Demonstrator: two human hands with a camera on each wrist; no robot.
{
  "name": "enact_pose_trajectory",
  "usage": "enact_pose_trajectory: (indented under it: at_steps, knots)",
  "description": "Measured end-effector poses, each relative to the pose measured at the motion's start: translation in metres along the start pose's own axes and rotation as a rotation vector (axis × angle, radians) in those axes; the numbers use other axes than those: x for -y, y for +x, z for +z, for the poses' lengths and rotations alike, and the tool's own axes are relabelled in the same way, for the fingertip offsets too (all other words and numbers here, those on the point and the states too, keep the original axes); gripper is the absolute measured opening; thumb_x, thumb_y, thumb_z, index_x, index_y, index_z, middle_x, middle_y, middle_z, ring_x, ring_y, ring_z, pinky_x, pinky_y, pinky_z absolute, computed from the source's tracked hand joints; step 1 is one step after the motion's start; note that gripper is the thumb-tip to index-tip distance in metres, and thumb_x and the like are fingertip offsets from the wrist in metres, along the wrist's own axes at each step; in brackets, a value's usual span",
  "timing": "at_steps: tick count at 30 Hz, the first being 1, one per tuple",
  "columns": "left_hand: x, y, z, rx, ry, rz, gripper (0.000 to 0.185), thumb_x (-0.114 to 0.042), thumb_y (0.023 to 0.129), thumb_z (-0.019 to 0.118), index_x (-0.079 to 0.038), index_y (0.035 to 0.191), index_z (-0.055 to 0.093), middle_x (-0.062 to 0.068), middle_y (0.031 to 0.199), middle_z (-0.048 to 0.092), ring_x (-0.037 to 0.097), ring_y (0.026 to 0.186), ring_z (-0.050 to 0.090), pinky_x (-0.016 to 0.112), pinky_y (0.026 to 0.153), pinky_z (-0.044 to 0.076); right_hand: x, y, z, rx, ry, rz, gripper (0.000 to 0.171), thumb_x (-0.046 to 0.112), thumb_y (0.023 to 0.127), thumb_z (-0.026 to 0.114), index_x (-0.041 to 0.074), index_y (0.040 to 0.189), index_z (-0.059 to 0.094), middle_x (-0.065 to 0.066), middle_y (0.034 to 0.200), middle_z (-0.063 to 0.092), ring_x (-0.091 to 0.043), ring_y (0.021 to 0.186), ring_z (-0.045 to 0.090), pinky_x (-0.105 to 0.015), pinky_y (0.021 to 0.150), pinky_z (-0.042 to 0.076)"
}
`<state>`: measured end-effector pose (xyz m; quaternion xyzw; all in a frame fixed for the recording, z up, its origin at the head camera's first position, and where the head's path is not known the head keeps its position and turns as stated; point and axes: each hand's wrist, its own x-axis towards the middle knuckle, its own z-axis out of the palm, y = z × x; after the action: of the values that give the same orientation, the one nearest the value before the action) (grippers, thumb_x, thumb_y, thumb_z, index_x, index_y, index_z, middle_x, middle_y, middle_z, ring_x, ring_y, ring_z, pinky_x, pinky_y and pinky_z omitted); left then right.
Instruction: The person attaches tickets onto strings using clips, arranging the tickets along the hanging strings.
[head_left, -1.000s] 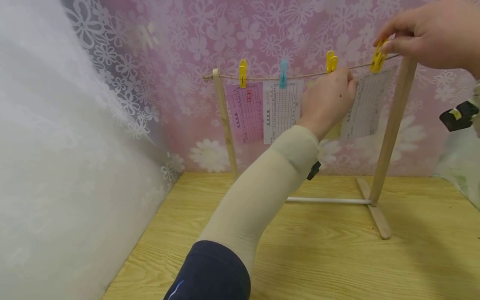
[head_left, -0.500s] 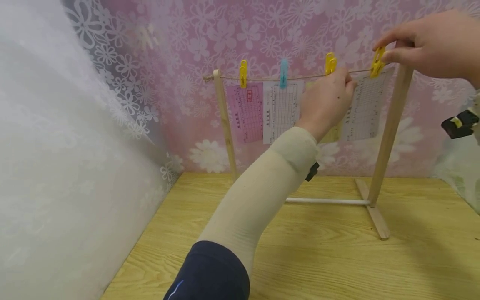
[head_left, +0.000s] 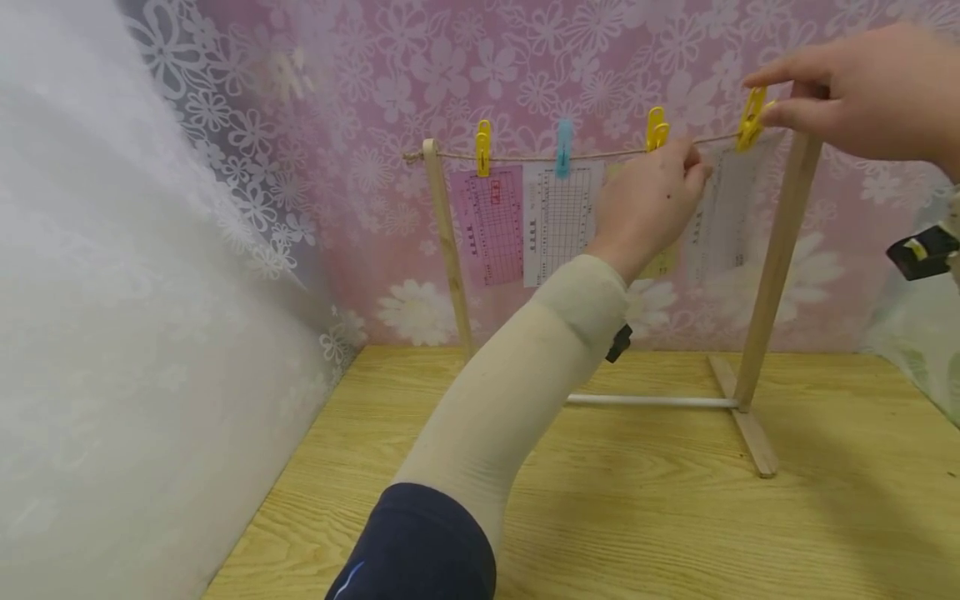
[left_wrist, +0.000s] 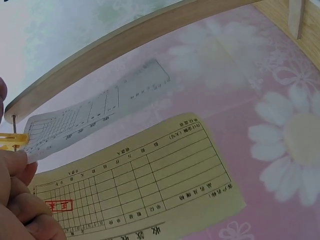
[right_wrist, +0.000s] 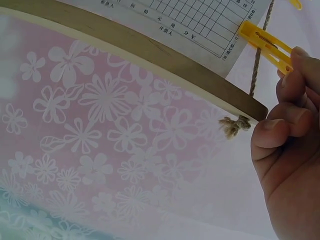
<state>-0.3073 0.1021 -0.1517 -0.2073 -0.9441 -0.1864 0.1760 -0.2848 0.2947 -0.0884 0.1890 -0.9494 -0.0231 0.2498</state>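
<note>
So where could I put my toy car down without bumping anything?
The bare wooden table in front of the rack's white bottom rod is free. Up at the string it is crowded: pegs, papers and both hands.

The right hand [right_wrist: 292,150] pinches a yellow peg [right_wrist: 265,44] on the string [right_wrist: 259,60] — clamped over a gridded paper slip [right_wrist: 200,22] — just above the wooden post [right_wrist: 150,55], against a pink flowered backdrop [right_wrist: 100,145].
</note>
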Motion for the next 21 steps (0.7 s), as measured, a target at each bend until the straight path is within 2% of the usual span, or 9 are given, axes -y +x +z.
enact_pose_trajectory:
  at_steps: [4, 7, 12, 17, 21]
  knots:
    - [0.006, -0.001, 0.001, -0.001, -0.037, 0.038, 0.029, -0.050, 0.107, 0.042, -0.037, 0.127, 0.059, -0.016, 0.084, 0.062, 0.006, 0.067, 0.052, 0.021, 0.058, 0.042, 0.000, -0.005, -0.002, -0.010, 0.009, 0.007, 0.052, 0.011, 0.103, 0.060, -0.002, 0.150, 0.042, -0.016, 0.073, 0.049, -0.029, 0.062, 0.043, -0.038, 0.053, 0.040]
    - [0.011, -0.003, 0.002, -0.007, -0.068, 0.065, 0.028, -0.049, 0.106, 0.044, -0.035, 0.124, 0.060, -0.012, 0.080, 0.061, 0.008, 0.065, 0.051, 0.022, 0.058, 0.042, -0.003, -0.009, -0.002, -0.029, -0.001, -0.010, 0.055, 0.012, 0.103, 0.060, -0.001, 0.152, 0.039, -0.012, 0.071, 0.046, -0.026, 0.060, 0.039, -0.035, 0.051, 0.034]
    - [0.018, -0.008, 0.004, 0.008, -0.100, 0.087, 0.027, -0.049, 0.106, 0.047, -0.035, 0.124, 0.060, -0.010, 0.078, 0.061, 0.008, 0.064, 0.050, 0.023, 0.056, 0.040, -0.010, -0.012, 0.002, -0.045, 0.006, -0.010, 0.059, 0.013, 0.102, 0.060, 0.000, 0.154, 0.036, -0.012, 0.072, 0.046, -0.026, 0.057, 0.041, -0.033, 0.048, 0.037]
    - [0.022, -0.012, 0.004, 0.026, -0.088, 0.095, 0.027, -0.048, 0.106, 0.047, -0.035, 0.124, 0.061, -0.012, 0.081, 0.063, 0.008, 0.064, 0.050, 0.023, 0.055, 0.040, -0.006, -0.016, 0.002, -0.043, 0.049, 0.024, 0.061, 0.015, 0.103, 0.057, 0.001, 0.157, 0.030, -0.015, 0.076, 0.051, -0.025, 0.056, 0.043, -0.032, 0.045, 0.037]
    - [0.031, -0.019, 0.009, 0.033, -0.078, 0.113, 0.027, -0.047, 0.106, 0.047, -0.032, 0.126, 0.060, -0.010, 0.076, 0.060, 0.008, 0.060, 0.046, 0.023, 0.053, 0.037, -0.004, -0.022, 0.006, -0.057, 0.068, 0.015, 0.063, 0.018, 0.104, 0.058, 0.003, 0.158, 0.030, -0.014, 0.077, 0.054, -0.023, 0.054, 0.040, -0.032, 0.045, 0.034]
